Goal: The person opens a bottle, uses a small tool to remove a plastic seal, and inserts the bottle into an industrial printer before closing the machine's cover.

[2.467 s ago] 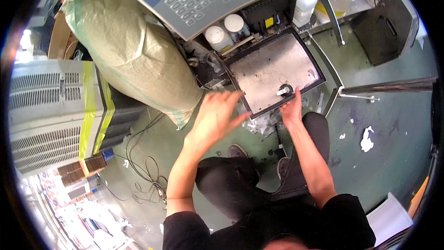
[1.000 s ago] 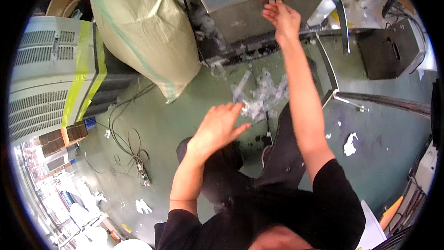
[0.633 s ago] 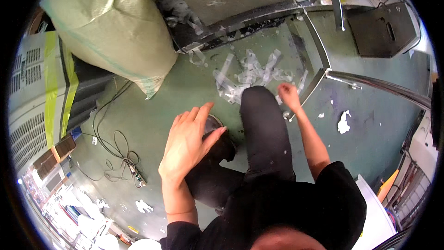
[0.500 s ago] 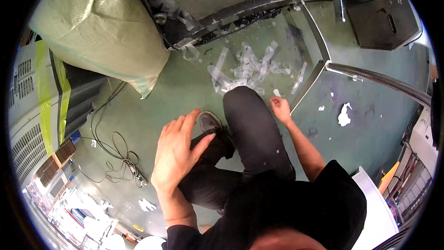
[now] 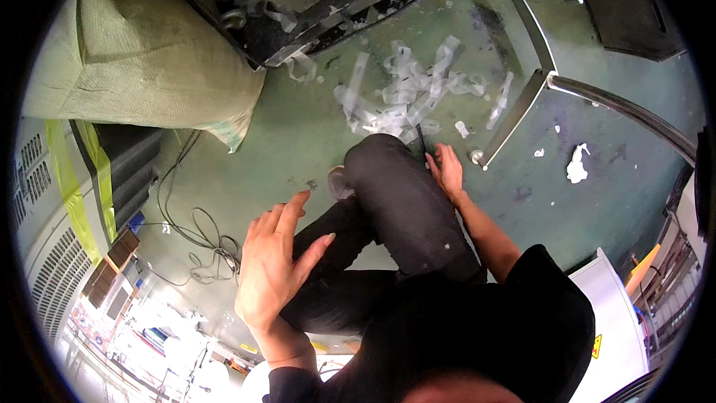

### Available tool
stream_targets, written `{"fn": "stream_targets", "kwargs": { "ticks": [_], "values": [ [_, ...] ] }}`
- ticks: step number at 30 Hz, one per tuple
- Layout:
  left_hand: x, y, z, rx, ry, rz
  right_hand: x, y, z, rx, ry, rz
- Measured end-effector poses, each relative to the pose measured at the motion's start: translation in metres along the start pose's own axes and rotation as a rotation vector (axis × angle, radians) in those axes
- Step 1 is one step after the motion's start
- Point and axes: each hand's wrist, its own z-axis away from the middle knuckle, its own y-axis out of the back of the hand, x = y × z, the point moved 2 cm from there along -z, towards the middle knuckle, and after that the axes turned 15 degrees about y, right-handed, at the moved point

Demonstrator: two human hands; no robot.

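My left hand [image 5: 272,261] is raised over my bent leg, fingers stretched and thumb spread, holding nothing. Low beside my raised right knee [image 5: 391,179], my right hand [image 5: 447,171] reaches with its fingers partly extended and the thumb apart. A thin dark rod [image 5: 421,140] lies at its fingertips, its lower part hidden near the hand and knee; whether they touch is unclear. Beyond the knee, a tangle of clear tape strips [image 5: 403,89] is spread on the green floor. A small white scrap [image 5: 462,129] lies just past my right fingers.
A large woven sack [image 5: 156,60] bulges at the far left, above a vented grey machine [image 5: 63,254]. Coiled cable [image 5: 216,254] lies on the floor. A metal frame leg [image 5: 514,116] stands right of the tape. White scraps [image 5: 577,164] and a white cabinet [image 5: 608,313] are farther right.
My right hand has gone from loosely closed to fingers extended, moving in beside the knee. The dark rod has come into sight there. My left hand stays raised; the view has shifted.
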Motion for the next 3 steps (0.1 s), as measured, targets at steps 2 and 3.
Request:
{"fn": "stream_targets", "kwargs": {
  "ticks": [2,3],
  "values": [
    [0.0,0.002,-0.002,-0.007,-0.017,-0.007,-0.004,-0.009,-0.017,0.05,0.103,0.031],
    [0.002,0.004,-0.003,-0.021,0.004,-0.018,-0.004,-0.014,-0.024,0.014,0.118,0.054]
  ]
}}
